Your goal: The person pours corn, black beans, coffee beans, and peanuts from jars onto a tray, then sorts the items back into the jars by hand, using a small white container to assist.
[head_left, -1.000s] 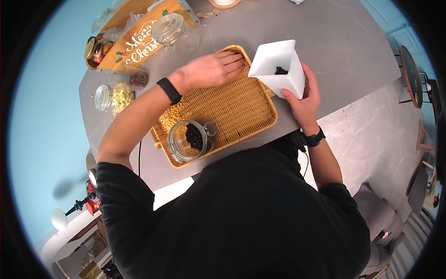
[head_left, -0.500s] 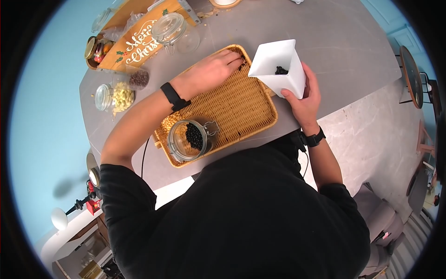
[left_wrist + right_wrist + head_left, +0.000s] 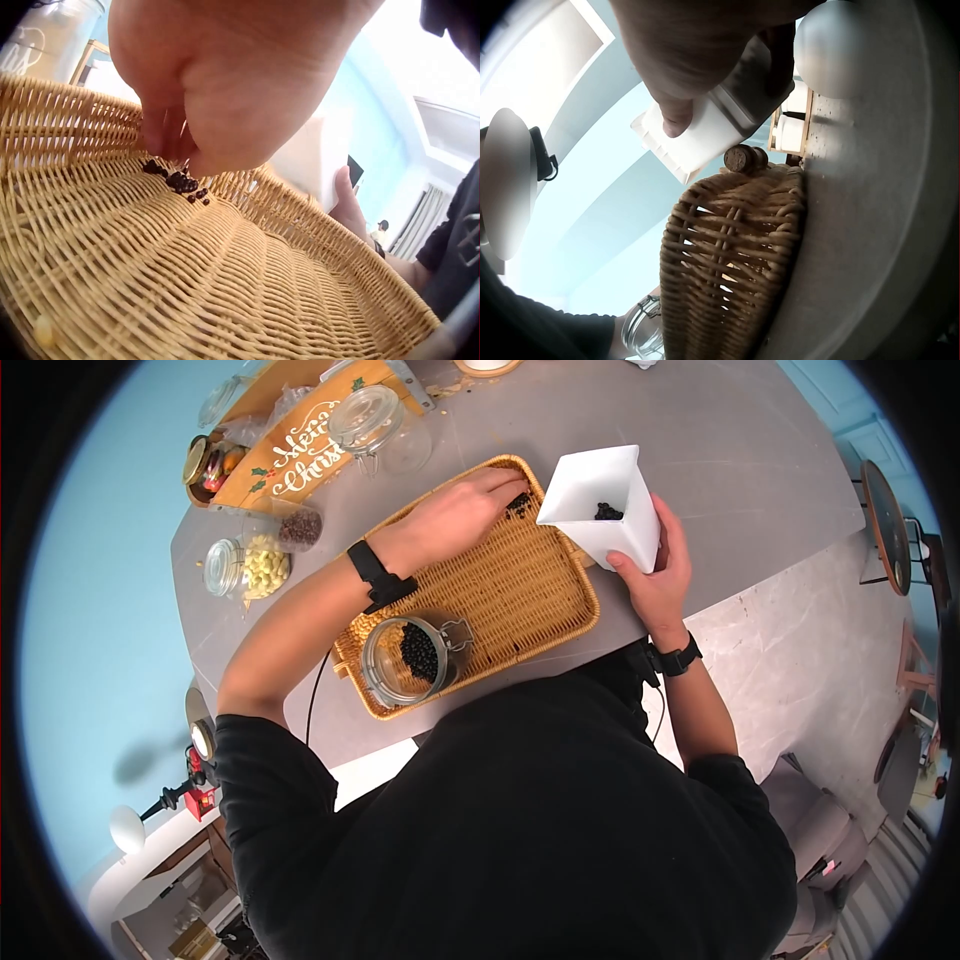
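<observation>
My left hand [image 3: 457,520] reaches over the far right corner of the wicker basket [image 3: 530,595], its fingers bent down at a small pile of black beans [image 3: 182,182]. The fingertips and thumb close around part of the pile, and a few beans lie loose beside them on the weave. My right hand [image 3: 660,570] grips a white square-mouthed container [image 3: 610,545] by its base, tilted beside the basket's right end. Some black beans [image 3: 607,512] sit inside it. At the basket's near left, a glass clip-top jar [image 3: 385,670] lies on its side with black beans in it.
Yellow kernels [image 3: 365,625] lie in the basket's left end. Left of it stand a jar of pale pieces [image 3: 265,568] and a small clear container of dark red beans [image 3: 300,530]. Behind are an empty-looking glass jar [image 3: 405,445] and a wooden Christmas crate [image 3: 290,460].
My left hand has drawn back slightly toward the left and its fingers have bent, uncovering black beans in the corner. The right hand and white container have stayed almost still.
</observation>
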Action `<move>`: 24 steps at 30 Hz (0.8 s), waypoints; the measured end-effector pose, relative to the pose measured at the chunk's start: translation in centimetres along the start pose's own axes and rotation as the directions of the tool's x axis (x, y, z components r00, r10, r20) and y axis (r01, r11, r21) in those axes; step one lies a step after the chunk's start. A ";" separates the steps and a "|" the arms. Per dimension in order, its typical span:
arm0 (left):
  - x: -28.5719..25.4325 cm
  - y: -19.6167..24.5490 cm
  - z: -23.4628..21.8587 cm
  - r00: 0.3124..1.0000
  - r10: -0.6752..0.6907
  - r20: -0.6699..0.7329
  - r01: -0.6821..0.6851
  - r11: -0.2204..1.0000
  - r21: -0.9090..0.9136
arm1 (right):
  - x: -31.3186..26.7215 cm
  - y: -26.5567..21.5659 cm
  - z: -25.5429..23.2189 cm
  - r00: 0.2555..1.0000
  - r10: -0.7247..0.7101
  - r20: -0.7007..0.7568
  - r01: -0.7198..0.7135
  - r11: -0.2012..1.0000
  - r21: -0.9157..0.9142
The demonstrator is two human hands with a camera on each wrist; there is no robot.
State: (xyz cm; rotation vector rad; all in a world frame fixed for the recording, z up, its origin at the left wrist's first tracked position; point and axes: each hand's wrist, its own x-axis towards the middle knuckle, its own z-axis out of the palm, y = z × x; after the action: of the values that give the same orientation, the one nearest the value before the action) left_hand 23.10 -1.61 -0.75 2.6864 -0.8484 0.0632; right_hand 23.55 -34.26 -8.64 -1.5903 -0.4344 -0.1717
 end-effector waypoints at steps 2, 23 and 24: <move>0.2 -0.3 0.8 1.000 0.000 0.000 0.000 1.000 -0.011 | 0.0 0.0 0.0 1.000 0.001 0.003 -0.001 1.000 0.007; -1.0 0.7 0.4 0.991 -0.131 -0.034 0.129 0.990 -0.064 | 0.0 -0.1 0.0 1.000 0.011 0.005 -0.011 1.000 0.001; -1.1 1.1 0.3 0.975 -0.221 -0.035 0.218 0.974 -0.068 | 0.0 -0.1 0.0 1.000 0.009 0.003 -0.009 1.000 0.007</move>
State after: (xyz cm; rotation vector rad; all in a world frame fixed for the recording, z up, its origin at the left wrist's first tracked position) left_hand 21.52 -1.95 -0.82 2.6901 -0.5272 0.0409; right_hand 23.50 -34.29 -8.60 -1.5851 -0.4297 -0.1614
